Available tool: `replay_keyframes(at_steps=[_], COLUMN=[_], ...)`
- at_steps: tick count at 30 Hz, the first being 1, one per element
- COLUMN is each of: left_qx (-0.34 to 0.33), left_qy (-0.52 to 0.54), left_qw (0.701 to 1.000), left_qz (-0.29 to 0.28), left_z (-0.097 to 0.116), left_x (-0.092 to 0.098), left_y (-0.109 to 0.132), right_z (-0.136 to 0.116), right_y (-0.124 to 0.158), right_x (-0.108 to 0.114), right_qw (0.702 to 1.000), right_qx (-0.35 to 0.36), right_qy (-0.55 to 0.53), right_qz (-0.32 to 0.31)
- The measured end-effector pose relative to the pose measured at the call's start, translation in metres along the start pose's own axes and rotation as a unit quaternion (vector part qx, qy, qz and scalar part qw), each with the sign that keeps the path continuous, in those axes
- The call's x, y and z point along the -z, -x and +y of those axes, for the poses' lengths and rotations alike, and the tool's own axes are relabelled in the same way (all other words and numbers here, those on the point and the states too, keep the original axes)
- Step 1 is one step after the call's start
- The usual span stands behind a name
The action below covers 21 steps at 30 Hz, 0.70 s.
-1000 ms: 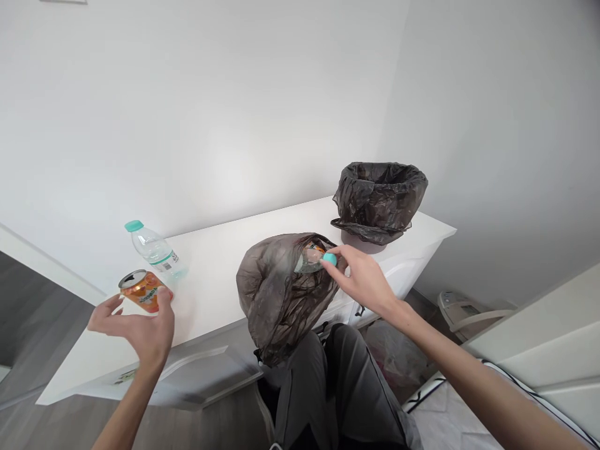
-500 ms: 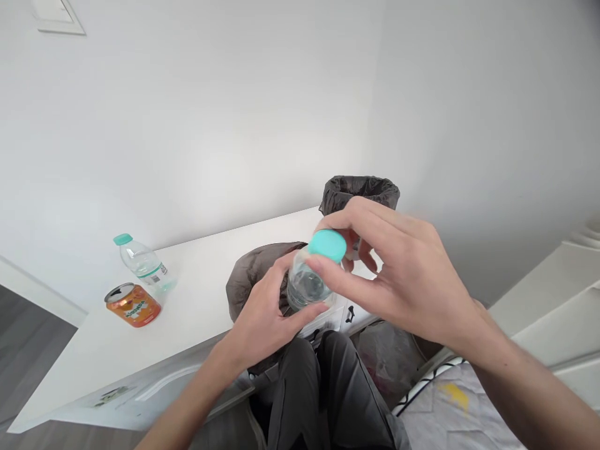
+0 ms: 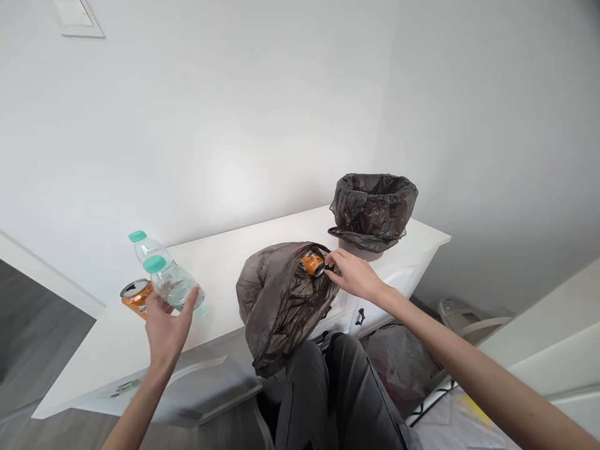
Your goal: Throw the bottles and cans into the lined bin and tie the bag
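My left hand [image 3: 167, 320] grips a clear plastic bottle with a teal cap [image 3: 171, 284], held just above the left part of the white desk [image 3: 225, 256]. Behind it stand another teal-capped bottle [image 3: 143, 245] and an orange can [image 3: 135, 295]. My right hand [image 3: 355, 274] reaches to the mouth of a dark grey plastic bag [image 3: 281, 300] at the desk's front edge, its fingers pinched on a second orange can [image 3: 312, 262] that pokes out of the bag.
A bin lined with a dark bag [image 3: 373, 209] stands at the desk's far right corner. My dark-trousered legs [image 3: 328, 394] are under the desk. A grey device [image 3: 462, 312] lies on the floor at right. White walls close in behind.
Both hands held the bottle in front of me half a second ago. Now my left hand has carried it left beside the can, and my right hand has returned to the bag.
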<state>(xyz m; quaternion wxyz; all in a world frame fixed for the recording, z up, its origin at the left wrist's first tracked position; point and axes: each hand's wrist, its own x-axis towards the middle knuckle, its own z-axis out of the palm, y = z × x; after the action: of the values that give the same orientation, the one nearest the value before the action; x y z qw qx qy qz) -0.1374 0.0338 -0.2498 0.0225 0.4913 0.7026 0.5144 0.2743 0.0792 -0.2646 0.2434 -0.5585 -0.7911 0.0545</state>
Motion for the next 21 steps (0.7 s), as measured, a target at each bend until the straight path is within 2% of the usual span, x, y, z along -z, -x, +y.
replay_keyframes(at_steps=[2, 4, 13, 17, 21], left_qx=[0.036, 0.045, 0.047, 0.064, 0.065], left_qy=[-0.005, 0.003, -0.085, -0.108, -0.118], left_qw=[0.999, 0.999, 0.995, 0.992, 0.991], left_qz=[0.015, 0.025, 0.006, 0.002, 0.000], left_z=[-0.015, -0.022, -0.036, -0.038, -0.035], left_x=[-0.001, -0.002, -0.005, -0.003, 0.000], left_y=[-0.002, -0.005, -0.037, -0.049, -0.053], right_z=[0.002, 0.002, 0.001, -0.004, -0.010], right_y=[-0.004, -0.010, -0.034, -0.039, -0.036], right_x=[-0.022, -0.036, -0.077, -0.088, -0.080], right_qw=[1.000, 0.999, 0.997, 0.995, 0.992], right_qx=[-0.006, 0.000, -0.015, -0.022, -0.016], right_qy=[0.021, 0.030, 0.057, 0.076, 0.076], right_qz=[0.006, 0.014, 0.044, 0.063, 0.101])
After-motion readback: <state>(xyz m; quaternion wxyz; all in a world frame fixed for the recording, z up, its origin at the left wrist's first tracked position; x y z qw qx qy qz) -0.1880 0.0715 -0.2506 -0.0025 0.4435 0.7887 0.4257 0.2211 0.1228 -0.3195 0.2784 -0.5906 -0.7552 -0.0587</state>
